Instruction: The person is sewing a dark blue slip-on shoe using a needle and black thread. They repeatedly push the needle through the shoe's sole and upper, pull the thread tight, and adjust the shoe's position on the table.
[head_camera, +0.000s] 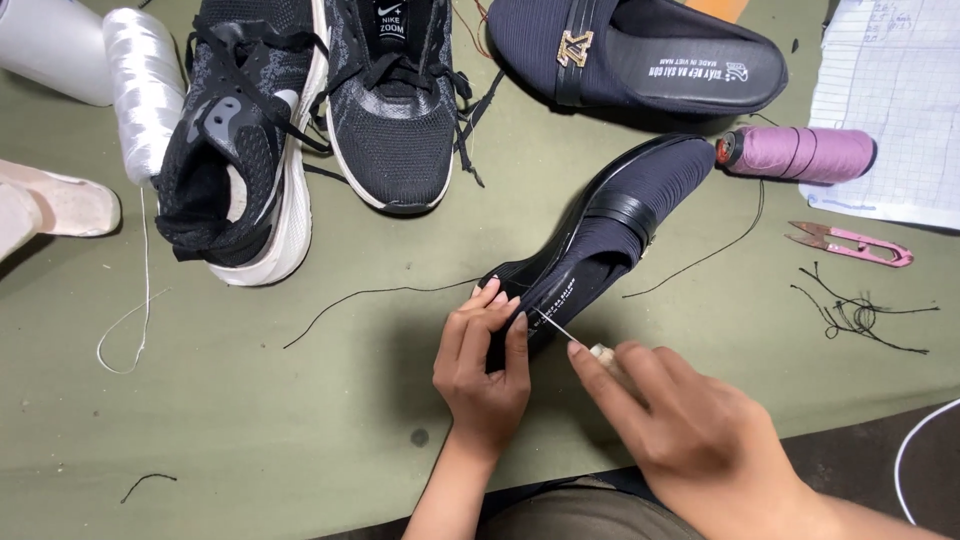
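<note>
Right hand (690, 430): closed on a pale-handled awl (585, 340), its thin metal tip against the heel of a navy slip-on shoe (610, 235). Left hand (485, 360): fingers pinching that heel, steadying the shoe on the green table (250, 420). Nearby: black sneakers (300, 120), purple thread spool (800, 152), pink snips (850, 243), loose black thread (380, 293)

Olive-green cloth worktable (250, 430), evenly lit, dark edge lower right.

Navy ribbed slip-on shoe (600, 235) lies tilted on its side (awl (575, 338) piercing its heel).
</note>
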